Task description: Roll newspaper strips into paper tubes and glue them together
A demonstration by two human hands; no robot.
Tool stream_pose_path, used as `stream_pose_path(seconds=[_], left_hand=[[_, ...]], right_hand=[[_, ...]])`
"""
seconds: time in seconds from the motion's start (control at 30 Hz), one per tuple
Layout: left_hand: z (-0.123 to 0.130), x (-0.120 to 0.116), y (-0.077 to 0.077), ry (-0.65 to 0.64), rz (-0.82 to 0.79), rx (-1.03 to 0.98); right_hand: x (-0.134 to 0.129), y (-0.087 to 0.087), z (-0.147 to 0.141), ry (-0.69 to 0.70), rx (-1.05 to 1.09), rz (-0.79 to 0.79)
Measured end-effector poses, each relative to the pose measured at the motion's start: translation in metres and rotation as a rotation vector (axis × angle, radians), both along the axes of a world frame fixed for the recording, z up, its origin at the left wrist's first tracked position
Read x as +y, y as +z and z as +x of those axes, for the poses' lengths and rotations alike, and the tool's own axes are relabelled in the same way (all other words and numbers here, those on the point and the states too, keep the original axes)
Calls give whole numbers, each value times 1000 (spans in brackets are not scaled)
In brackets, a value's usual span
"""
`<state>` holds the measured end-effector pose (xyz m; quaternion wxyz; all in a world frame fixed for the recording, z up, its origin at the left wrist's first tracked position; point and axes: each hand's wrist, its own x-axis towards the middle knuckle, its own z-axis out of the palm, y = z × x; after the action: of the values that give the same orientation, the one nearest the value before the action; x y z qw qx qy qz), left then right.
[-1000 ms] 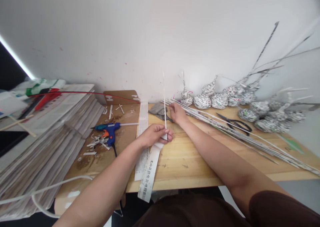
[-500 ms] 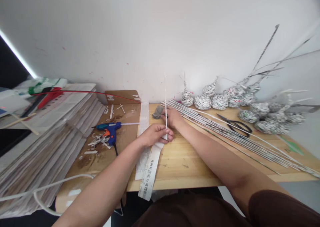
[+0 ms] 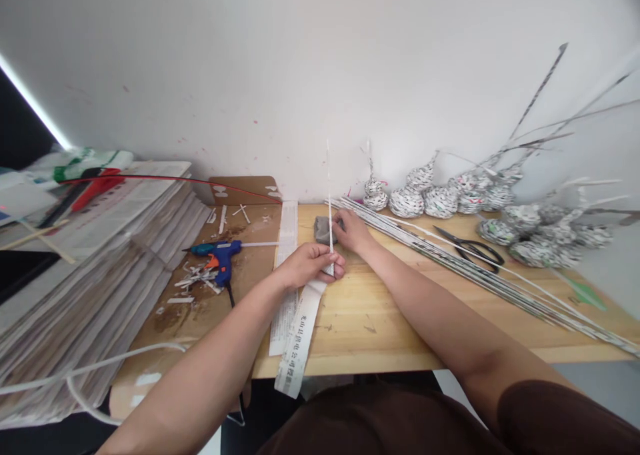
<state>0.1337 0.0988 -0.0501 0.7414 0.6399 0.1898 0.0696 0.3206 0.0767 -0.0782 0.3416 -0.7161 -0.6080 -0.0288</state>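
My left hand [image 3: 316, 265] is closed around the lower end of a thin rolled newspaper stick [image 3: 330, 225], which points upward. From beneath that hand a flat strip of printed newspaper [image 3: 301, 335] hangs over the table's front edge. A second newspaper strip [image 3: 288, 228] lies flat on the table just to the left. Behind the stick, my right hand [image 3: 350, 231] has its fingers curled at the right side of a small grey folded cloth [image 3: 323, 229]. The stick partly covers the cloth, and some of the right fingertips are hard to make out.
Rolled paper sticks [image 3: 465, 268] lie in a bundle on the right beside black scissors [image 3: 475, 251]. Woven paper gourds [image 3: 440, 201] stand along the wall. On the left are a blue glue gun [image 3: 225, 258], paper scraps [image 3: 197, 278] and a tall newspaper stack [image 3: 125, 255].
My right hand has shifted slightly up and right, and the grey cloth now looks more compact. A greenish stick no longer lies apart in front of the bundle. My left hand keeps its grip.
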Motion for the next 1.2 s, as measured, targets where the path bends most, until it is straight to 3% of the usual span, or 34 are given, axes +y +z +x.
stream_pose_path(seconds=[0.1, 0.2, 0.3, 0.4, 0.47, 0.8, 1.0, 1.13, 1.2], left_hand=[[0, 1, 0, 9, -7, -1], [-1, 3, -2, 26, -17, -16], [-1, 4, -3, 50, -22, -27], [-1, 3, -3, 61, -7, -19], [-1, 2, -3, 49, 11, -15], [0, -4, 1, 81, 59, 9], [-1, -5, 4, 60, 65, 11], [-1, -3, 1, 70, 39, 14], [0, -2, 0, 74, 41, 12]], right_hand=[[-3, 10, 0, 50, 62, 86], [-11, 28, -2, 109, 339, 159], [-21, 47, -4, 309, 751, -44], [-30, 60, -10, 520, 950, -286], [-32, 64, -16, 534, 973, -317], [-28, 62, -27, 446, 1057, -172], [-28, 64, -27, 305, 1040, -97], [-31, 66, -22, 494, 1019, -298], [-31, 65, -21, 520, 1029, -315]])
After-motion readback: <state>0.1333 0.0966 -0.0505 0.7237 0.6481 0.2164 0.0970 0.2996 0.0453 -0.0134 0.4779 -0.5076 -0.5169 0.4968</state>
